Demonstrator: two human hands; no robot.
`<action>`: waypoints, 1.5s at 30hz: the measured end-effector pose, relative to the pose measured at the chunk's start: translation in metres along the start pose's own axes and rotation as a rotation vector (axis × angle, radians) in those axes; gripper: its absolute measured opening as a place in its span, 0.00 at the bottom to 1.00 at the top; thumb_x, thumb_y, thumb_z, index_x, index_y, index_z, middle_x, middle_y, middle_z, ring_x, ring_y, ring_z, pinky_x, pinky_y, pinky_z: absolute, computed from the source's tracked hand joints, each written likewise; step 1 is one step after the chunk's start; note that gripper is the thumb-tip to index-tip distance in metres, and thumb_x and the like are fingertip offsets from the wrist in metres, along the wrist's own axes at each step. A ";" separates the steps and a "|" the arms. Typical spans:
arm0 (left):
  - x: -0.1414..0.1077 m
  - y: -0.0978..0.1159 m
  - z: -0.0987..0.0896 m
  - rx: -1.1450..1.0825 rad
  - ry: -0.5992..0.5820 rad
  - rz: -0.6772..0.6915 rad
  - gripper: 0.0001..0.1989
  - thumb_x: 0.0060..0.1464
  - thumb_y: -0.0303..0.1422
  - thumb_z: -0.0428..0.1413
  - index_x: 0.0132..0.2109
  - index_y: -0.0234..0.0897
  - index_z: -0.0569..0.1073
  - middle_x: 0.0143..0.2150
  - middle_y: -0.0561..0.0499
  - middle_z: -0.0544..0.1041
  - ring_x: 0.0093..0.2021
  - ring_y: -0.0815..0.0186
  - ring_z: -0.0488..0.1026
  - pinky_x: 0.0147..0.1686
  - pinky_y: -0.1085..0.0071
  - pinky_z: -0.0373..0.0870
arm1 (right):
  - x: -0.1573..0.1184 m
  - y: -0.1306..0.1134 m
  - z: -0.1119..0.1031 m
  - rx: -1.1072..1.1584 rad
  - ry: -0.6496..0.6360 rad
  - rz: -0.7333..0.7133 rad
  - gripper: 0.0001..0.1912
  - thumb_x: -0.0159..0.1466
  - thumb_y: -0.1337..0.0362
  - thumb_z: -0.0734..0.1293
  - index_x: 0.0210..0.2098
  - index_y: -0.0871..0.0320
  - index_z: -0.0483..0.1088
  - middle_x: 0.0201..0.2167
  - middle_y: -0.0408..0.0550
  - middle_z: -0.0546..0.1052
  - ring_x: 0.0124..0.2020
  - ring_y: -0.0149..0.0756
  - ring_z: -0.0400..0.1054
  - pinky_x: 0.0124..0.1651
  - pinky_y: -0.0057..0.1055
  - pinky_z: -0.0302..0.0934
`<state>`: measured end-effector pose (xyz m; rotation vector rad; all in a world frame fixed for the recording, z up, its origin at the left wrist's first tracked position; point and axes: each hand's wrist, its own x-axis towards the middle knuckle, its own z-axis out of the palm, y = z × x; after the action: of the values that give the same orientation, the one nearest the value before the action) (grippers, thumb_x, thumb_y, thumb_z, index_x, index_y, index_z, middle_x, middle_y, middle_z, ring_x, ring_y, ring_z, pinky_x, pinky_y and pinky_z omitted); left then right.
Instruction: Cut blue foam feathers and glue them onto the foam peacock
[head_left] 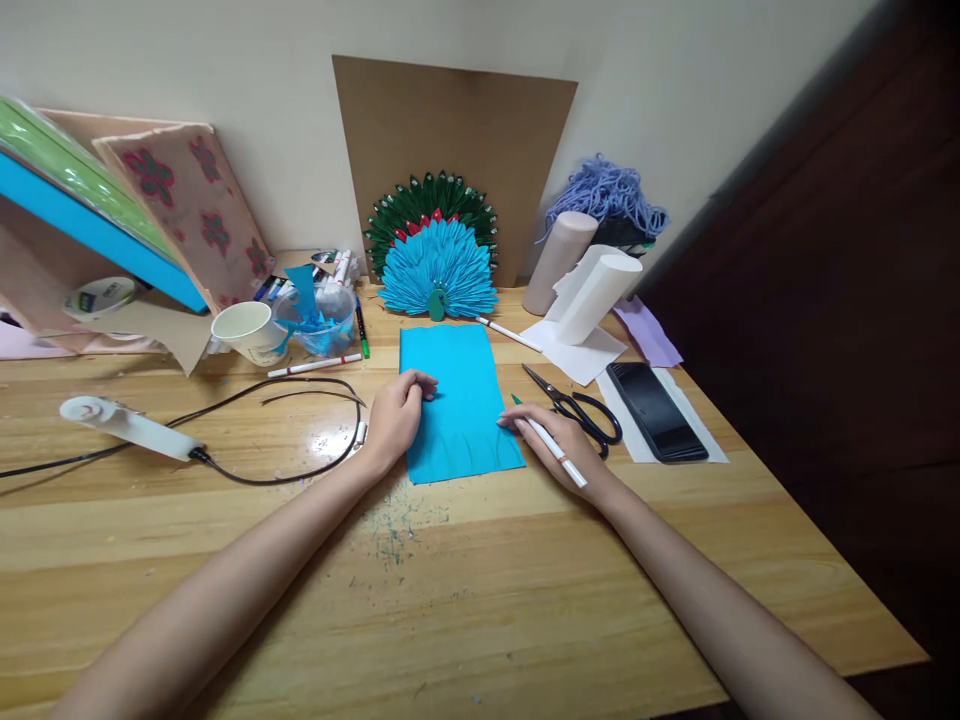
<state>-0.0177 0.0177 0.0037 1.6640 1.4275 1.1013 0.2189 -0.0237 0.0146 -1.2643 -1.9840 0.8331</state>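
A sheet of bright blue crepe paper [454, 380] lies flat on the table in front of me. Faint curved lines run across its lower part. My left hand [397, 410] is curled over the sheet's left edge, holding it against the table; the undersides of its fingers are hidden. At the right edge, my right hand [559, 440] grips a white marker [555, 452] with a green tip, its fingertips touching the paper. Black-handled scissors [581, 405] lie just beyond that hand, blades pointing to the upper left.
A paper peacock [439, 265] leans on a brown board [457, 130] at the back. To the left are a paper cup [247, 332], a tub of blue scraps [319, 325] and a corded white glue gun [131, 428]. A phone [656, 410] and white paper roll [600, 295] stand right.
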 end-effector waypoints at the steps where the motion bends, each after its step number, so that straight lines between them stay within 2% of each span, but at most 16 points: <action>1: -0.001 0.000 0.000 0.007 -0.004 0.007 0.14 0.54 0.26 0.41 0.36 0.35 0.71 0.34 0.50 0.76 0.35 0.65 0.73 0.38 0.68 0.68 | 0.000 0.001 0.000 -0.005 -0.001 0.004 0.11 0.65 0.62 0.57 0.41 0.54 0.70 0.39 0.48 0.77 0.42 0.37 0.71 0.46 0.34 0.61; 6: -0.003 0.001 0.001 0.023 -0.012 0.020 0.15 0.56 0.28 0.40 0.42 0.36 0.71 0.34 0.50 0.76 0.33 0.67 0.73 0.37 0.69 0.67 | -0.001 0.000 -0.003 -0.013 -0.039 0.011 0.11 0.65 0.63 0.57 0.37 0.55 0.71 0.37 0.47 0.78 0.39 0.36 0.72 0.43 0.31 0.62; 12: -0.004 0.002 0.001 0.035 -0.079 0.014 0.14 0.57 0.28 0.41 0.42 0.37 0.71 0.34 0.51 0.77 0.27 0.69 0.71 0.33 0.70 0.67 | 0.000 0.001 -0.004 0.021 -0.023 0.045 0.11 0.65 0.63 0.57 0.36 0.55 0.70 0.34 0.47 0.78 0.37 0.36 0.72 0.41 0.31 0.63; 17: -0.003 0.000 0.004 -0.052 -0.263 0.063 0.11 0.54 0.28 0.46 0.41 0.35 0.71 0.36 0.48 0.77 0.31 0.67 0.74 0.36 0.69 0.69 | -0.003 0.000 -0.004 0.006 0.079 0.050 0.13 0.65 0.58 0.57 0.41 0.55 0.70 0.30 0.47 0.76 0.35 0.38 0.70 0.41 0.34 0.61; 20: -0.003 -0.001 0.006 -0.068 -0.383 0.149 0.11 0.53 0.30 0.52 0.44 0.35 0.71 0.42 0.46 0.77 0.38 0.65 0.74 0.41 0.67 0.70 | -0.011 -0.010 0.001 0.133 0.093 0.008 0.18 0.66 0.56 0.53 0.47 0.55 0.66 0.30 0.47 0.73 0.36 0.38 0.68 0.42 0.35 0.60; 24: -0.002 -0.001 0.004 0.040 -0.507 0.311 0.19 0.46 0.33 0.61 0.47 0.36 0.71 0.46 0.45 0.75 0.45 0.62 0.71 0.47 0.64 0.67 | -0.021 -0.024 0.014 0.288 -0.092 0.021 0.13 0.64 0.59 0.57 0.47 0.55 0.62 0.34 0.47 0.72 0.37 0.37 0.68 0.39 0.32 0.62; 28: 0.001 -0.001 -0.001 0.022 -0.600 0.380 0.20 0.48 0.31 0.60 0.50 0.35 0.69 0.50 0.43 0.73 0.50 0.62 0.69 0.51 0.64 0.64 | -0.022 -0.025 0.023 0.177 -0.215 0.071 0.07 0.61 0.66 0.61 0.40 0.55 0.65 0.37 0.47 0.74 0.38 0.36 0.69 0.41 0.32 0.61; 32: 0.004 0.002 -0.006 0.059 -0.697 0.412 0.23 0.50 0.31 0.59 0.54 0.37 0.67 0.52 0.43 0.71 0.53 0.61 0.67 0.53 0.62 0.62 | -0.018 -0.023 0.026 0.172 -0.217 0.103 0.04 0.61 0.66 0.61 0.37 0.55 0.65 0.34 0.46 0.75 0.37 0.36 0.70 0.39 0.31 0.62; 37: 0.000 0.008 -0.008 0.204 -0.762 0.493 0.38 0.42 0.37 0.63 0.60 0.37 0.60 0.57 0.40 0.64 0.57 0.54 0.61 0.56 0.56 0.59 | -0.017 -0.025 0.027 0.210 -0.206 0.129 0.04 0.61 0.65 0.61 0.36 0.56 0.65 0.33 0.46 0.75 0.35 0.36 0.70 0.37 0.30 0.62; 41: -0.004 0.012 -0.007 0.307 -0.799 0.484 0.45 0.38 0.38 0.64 0.62 0.33 0.55 0.59 0.37 0.60 0.59 0.51 0.58 0.55 0.56 0.59 | -0.018 -0.025 0.026 0.206 -0.205 0.122 0.03 0.60 0.66 0.61 0.35 0.56 0.65 0.32 0.46 0.75 0.34 0.36 0.69 0.37 0.30 0.61; 45: -0.005 0.013 -0.007 0.336 -0.827 0.466 0.48 0.35 0.39 0.65 0.63 0.35 0.53 0.60 0.38 0.58 0.60 0.50 0.57 0.56 0.55 0.58 | -0.018 -0.023 0.025 0.208 -0.209 0.121 0.03 0.60 0.67 0.61 0.34 0.56 0.64 0.31 0.46 0.74 0.34 0.35 0.68 0.36 0.31 0.61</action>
<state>-0.0192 0.0098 0.0179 2.3790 0.7155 0.2746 0.1930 -0.0523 0.0145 -1.2258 -1.9326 1.2422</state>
